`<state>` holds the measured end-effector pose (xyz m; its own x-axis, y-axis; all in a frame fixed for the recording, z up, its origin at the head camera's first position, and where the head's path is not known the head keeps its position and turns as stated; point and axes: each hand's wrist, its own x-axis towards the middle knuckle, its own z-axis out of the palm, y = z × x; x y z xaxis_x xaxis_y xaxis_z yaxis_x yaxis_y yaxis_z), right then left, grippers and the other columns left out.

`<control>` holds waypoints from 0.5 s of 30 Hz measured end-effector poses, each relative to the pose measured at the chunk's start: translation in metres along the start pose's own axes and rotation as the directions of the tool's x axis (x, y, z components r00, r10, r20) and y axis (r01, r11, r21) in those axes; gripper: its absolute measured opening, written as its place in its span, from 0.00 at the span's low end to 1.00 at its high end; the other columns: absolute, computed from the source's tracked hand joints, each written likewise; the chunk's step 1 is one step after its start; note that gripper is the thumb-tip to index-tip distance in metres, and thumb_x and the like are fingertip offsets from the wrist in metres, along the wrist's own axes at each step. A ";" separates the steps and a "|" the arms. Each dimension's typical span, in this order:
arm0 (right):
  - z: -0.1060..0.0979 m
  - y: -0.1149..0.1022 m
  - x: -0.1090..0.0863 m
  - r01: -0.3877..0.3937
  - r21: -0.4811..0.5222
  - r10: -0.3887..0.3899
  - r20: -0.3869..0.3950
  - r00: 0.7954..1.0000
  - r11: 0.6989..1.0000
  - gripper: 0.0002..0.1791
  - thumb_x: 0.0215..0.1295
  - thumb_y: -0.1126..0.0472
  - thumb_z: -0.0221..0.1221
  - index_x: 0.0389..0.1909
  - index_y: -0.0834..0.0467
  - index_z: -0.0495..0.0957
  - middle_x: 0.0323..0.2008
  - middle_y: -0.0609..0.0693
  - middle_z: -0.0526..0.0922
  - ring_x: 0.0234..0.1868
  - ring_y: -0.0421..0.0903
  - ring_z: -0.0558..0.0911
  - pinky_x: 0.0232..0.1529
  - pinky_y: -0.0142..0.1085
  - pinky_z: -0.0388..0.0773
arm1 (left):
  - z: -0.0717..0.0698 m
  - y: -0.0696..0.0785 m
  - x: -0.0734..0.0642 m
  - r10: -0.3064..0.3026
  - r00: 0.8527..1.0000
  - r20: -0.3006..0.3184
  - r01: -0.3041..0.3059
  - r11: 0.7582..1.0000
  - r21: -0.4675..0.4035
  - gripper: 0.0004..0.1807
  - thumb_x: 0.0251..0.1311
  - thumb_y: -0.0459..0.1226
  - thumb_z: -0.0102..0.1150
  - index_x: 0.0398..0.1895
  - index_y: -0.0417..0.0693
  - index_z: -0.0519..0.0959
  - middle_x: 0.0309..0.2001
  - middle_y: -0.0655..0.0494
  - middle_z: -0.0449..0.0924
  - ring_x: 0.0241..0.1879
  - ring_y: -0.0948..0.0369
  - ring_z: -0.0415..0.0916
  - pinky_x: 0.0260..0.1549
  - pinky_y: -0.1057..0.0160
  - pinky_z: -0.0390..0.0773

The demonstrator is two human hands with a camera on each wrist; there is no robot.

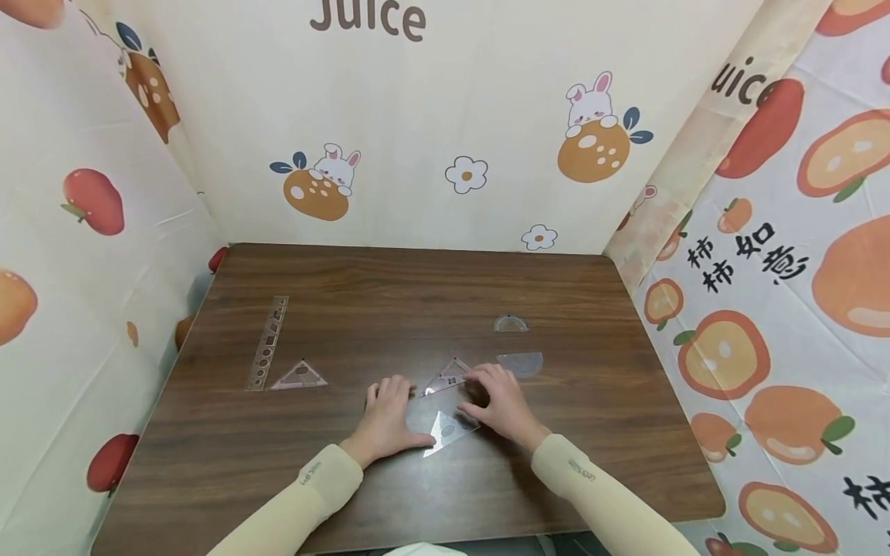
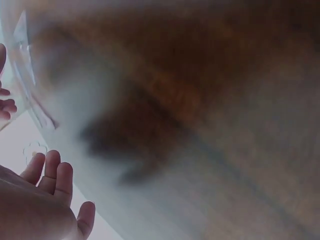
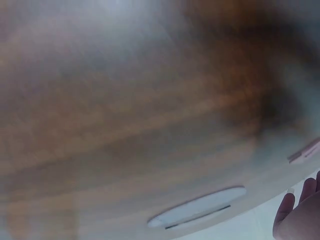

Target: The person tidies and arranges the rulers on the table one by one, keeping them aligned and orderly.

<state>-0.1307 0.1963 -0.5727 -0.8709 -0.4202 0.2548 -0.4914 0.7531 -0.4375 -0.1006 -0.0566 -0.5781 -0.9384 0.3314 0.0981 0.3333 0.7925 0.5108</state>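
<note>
Two clear plastic set squares lie between the hands in the head view. The far set square (image 1: pixel 445 378) has printed marks, and the fingertips of my right hand (image 1: pixel 506 403) touch its right end. The thumb of that hand is spread away from the fingers, by the right corner of the near set square (image 1: pixel 450 429). My left hand (image 1: pixel 389 421) rests its thumb at the near set square's left corner, its other fingers beside the far one's left tip. The left wrist view shows the left hand (image 2: pixel 45 205) with extended fingers.
A clear ruler (image 1: pixel 267 344) and another set square (image 1: pixel 300 375) lie at left on the brown wooden table (image 1: pixel 389 293). At right are a small protractor (image 1: pixel 511 323) and a bluish semicircular protractor (image 1: pixel 521 364). Printed cloth (image 1: pixel 417 100) encloses the back and sides.
</note>
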 end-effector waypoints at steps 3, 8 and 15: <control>0.002 0.003 -0.008 0.024 0.006 -0.024 0.007 1.000 1.000 0.28 0.47 0.45 0.72 0.49 0.52 0.80 0.49 0.45 0.80 0.52 0.45 0.75 0.56 0.48 0.67 | 0.005 0.001 -0.002 0.032 0.999 0.003 -0.032 0.999 0.012 0.52 0.21 0.66 0.75 0.50 0.45 0.70 0.46 0.55 0.70 0.47 0.56 0.64 0.51 0.50 0.57; 0.004 0.008 -0.018 0.064 0.011 -0.064 0.007 0.998 0.998 0.28 0.46 0.44 0.72 0.48 0.52 0.81 0.49 0.46 0.80 0.52 0.44 0.75 0.53 0.45 0.67 | 0.010 0.002 -0.005 0.065 0.998 0.019 -0.066 0.997 0.047 0.52 0.19 0.68 0.74 0.49 0.47 0.71 0.44 0.56 0.68 0.46 0.56 0.64 0.51 0.49 0.58; 0.007 0.010 -0.026 0.111 -0.004 -0.111 0.062 0.992 0.994 0.27 0.48 0.42 0.71 0.48 0.49 0.81 0.51 0.47 0.79 0.54 0.44 0.74 0.56 0.45 0.67 | 0.009 0.004 -0.007 0.085 0.995 0.050 -0.089 0.994 0.070 0.50 0.22 0.68 0.73 0.49 0.49 0.72 0.44 0.56 0.68 0.46 0.56 0.65 0.52 0.48 0.59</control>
<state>-0.1129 0.2114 -0.5899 -0.8099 -0.5319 0.2475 -0.5853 0.7038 -0.4026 -0.0920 -0.0505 -0.5844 -0.9007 0.4231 0.0984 0.4208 0.7937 0.4393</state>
